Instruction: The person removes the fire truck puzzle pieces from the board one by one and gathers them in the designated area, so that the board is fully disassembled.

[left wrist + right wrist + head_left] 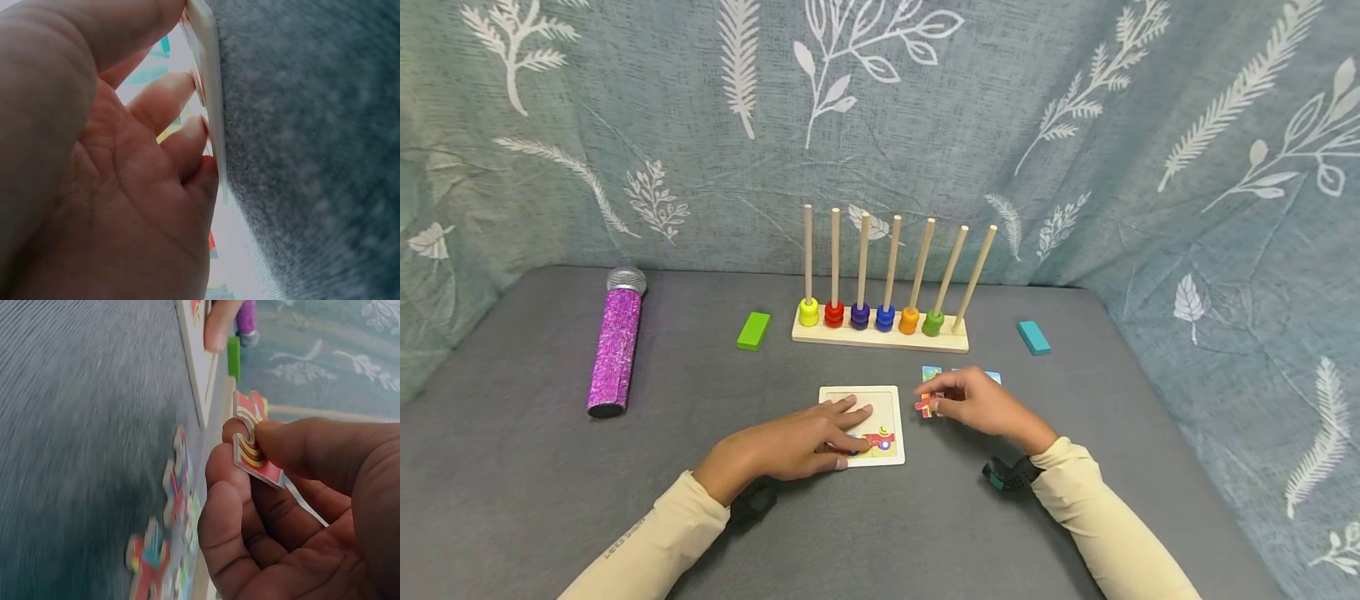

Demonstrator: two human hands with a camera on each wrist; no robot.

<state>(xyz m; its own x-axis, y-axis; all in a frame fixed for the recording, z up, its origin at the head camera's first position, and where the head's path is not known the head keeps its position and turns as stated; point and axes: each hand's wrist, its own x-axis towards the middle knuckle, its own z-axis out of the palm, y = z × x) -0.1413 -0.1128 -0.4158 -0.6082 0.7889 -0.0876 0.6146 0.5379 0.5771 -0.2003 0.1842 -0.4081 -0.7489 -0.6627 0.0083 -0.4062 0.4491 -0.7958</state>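
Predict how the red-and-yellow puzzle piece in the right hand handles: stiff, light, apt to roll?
Probably stiff: pinched by the right hand, the puzzle piece shows no bend. Likely light: it's small and thin. Its flat face suggests sliding, not rolling, if pushed.

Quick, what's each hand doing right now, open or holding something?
Left hand: open, resting on the wooden puzzle board.
Right hand: closed, pinching a red-and-yellow puzzle piece.

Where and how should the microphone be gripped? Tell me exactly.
Grip the microphone midway along its purple handle, probably from above, closing across its width: it lies flat, long and narrow, silver head pointing away from the person, and nothing lies over it.
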